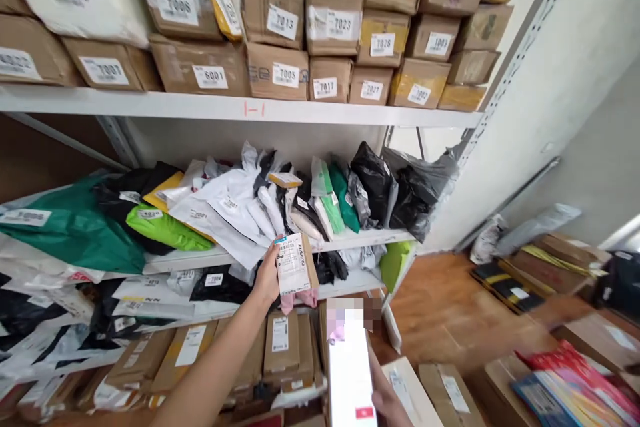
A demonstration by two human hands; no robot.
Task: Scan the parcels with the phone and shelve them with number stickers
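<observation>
My left hand [269, 274] is closed around the left edge of a small cardboard box [294, 266], whose white shipping label with barcodes faces me. The box is held up in front of the shelf of bagged parcels. Lower and to the right, my right hand [386, 392] grips a smartphone [350, 374] by its right side; its screen is mostly white with a small red button near the bottom. The top of the phone is blurred out. Beyond the held box lie white mailer bags [240, 204] and a black plastic parcel [373, 170].
A white metal shelf [190, 104] carries stacked, number-labelled cardboard boxes [333, 24] on top. Mailers [70, 227] fill lower levels, and more boxes [283, 340] stand at the bottom. Right, the wooden floor [440, 300] holds a flattened carton pile [555, 257] and a colourful bag [575, 387].
</observation>
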